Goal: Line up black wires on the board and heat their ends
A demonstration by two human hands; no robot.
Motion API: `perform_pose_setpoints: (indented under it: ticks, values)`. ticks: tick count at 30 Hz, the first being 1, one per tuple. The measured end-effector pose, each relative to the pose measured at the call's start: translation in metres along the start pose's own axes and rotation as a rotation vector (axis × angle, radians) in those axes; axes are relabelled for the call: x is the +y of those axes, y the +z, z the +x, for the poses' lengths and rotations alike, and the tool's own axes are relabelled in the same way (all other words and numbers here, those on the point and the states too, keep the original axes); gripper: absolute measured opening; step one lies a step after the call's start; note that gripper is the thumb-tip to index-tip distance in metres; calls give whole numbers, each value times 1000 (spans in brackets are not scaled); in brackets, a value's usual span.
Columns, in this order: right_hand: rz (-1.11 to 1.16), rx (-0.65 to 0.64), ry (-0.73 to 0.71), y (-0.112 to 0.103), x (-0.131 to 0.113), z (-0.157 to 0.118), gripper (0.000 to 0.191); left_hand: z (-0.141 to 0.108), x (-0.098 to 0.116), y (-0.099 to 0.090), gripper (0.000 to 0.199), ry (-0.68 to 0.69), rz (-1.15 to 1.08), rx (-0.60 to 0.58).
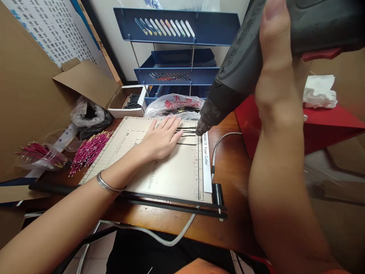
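My left hand [162, 137] lies flat on a paper cutter board [171, 173], fingers stretched out over several thin black cords [186, 144]. The cords' ends stick out to the right, towards the board's ruled edge. My right hand [275, 64] is wrapped round a black glue gun [242, 64] with a tapered nozzle and a red trigger. It points down and left, its tip at the cord ends by the white strip [206, 163]. I cannot tell whether the tip touches them. Most of the right fingers are hidden behind the tool.
A blue rack [176, 28] stands behind, with a plastic bag [171, 102] of black cords before it. Magenta cords [89, 152] and a white box [127, 112] are left. A grey cable [218, 146] runs along the cutter; a red bag [265, 121] sits right.
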State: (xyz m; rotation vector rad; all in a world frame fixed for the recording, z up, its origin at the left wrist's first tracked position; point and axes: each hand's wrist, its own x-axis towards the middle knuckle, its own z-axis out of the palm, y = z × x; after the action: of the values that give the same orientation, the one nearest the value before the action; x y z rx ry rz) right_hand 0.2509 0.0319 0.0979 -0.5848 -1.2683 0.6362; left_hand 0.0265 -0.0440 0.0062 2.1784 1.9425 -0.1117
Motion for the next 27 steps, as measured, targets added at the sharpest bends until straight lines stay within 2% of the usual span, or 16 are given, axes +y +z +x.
perform_pose_setpoints:
  ticks: [5, 8, 11, 13, 16, 22, 27]
  values:
    - [-51, -41, 28, 2, -5, -7, 42, 5, 2, -1, 75, -58, -10, 51]
    - [-60, -22, 31, 1, -2, -6, 40, 10, 3, 0, 75, -84, -37, 56]
    - [-41, 5, -52, 1, 4, -3, 43, 12, 0, 0, 77, -30, -34, 7]
    - [-21, -8, -57, 0, 7, 0, 44, 11, -2, 1, 77, 7, -33, -23]
    - [8, -15, 5, -1, 9, 2, 50, 7, 1, 2, 77, 20, -54, 2]
    - [22, -12, -116, -4, 16, 2, 48, -2, 13, 6, 78, 61, -56, 29]
    - [63, -31, -34, -6, 17, 5, 44, -14, 7, 9, 78, 135, -19, -37]
